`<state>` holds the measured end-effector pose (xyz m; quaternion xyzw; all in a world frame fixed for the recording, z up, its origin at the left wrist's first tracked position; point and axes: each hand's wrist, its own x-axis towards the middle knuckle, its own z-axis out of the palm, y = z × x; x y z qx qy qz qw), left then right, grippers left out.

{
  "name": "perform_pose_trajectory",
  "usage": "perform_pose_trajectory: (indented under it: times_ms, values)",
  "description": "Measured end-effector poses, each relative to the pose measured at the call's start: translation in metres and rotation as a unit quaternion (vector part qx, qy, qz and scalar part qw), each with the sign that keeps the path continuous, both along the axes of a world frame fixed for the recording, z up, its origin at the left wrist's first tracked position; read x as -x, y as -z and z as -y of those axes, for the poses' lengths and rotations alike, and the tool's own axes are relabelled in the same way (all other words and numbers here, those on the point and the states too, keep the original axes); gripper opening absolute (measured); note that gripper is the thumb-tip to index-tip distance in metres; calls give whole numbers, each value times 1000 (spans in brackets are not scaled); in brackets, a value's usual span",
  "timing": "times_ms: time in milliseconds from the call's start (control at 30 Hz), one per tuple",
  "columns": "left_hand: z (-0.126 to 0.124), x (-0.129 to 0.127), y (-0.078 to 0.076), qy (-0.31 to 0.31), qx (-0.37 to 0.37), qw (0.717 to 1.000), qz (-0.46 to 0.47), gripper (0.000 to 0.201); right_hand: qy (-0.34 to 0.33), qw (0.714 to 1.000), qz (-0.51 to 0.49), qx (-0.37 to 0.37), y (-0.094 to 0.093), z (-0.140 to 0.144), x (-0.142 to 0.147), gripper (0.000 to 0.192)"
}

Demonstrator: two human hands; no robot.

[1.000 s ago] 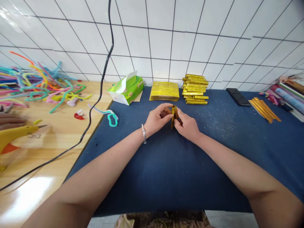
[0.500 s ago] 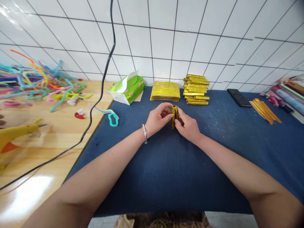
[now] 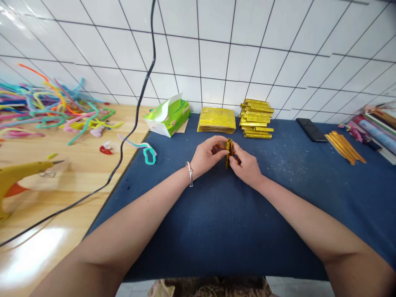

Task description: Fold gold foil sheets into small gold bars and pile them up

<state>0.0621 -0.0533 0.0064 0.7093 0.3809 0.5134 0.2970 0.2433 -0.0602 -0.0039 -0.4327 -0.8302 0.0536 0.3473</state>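
Between both hands a folded piece of gold foil paper stands roughly upright above the dark blue cloth. My left hand, with a silver bangle on its wrist, pinches the paper's left side. On the other side, the fingers and thumb of my right hand grip its right edge. A gap shows between the paper's folded sides. Beyond the hands lie a flat stack of gold foil paper and a pile of folded gold foil strips.
A green tissue pack sits behind my left hand. At left, on the wooden table, are colourful pipe cleaners, a yellow glue gun and a black cable. A black phone and flat golden strips lie at right.
The view has shifted slightly, so everything appears a little further right and lower. The gold foil paper has turned slightly between my fingers; both hands keep hold of it.
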Motion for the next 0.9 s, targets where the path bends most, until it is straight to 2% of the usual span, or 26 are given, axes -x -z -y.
perform_pose_trajectory:
  times_ms: [333,667,900]
  values:
    - [-4,4,3,18,-7,1000,2,34,21,996,-39,77,-8,4,3,48]
    - [-6,4,8,23,15,999,21,33,14,997,-36,71,-10,6,4,39]
    - [-5,3,4,8,20,1000,21,30,8,996,-58,68,-9,6,4,40]
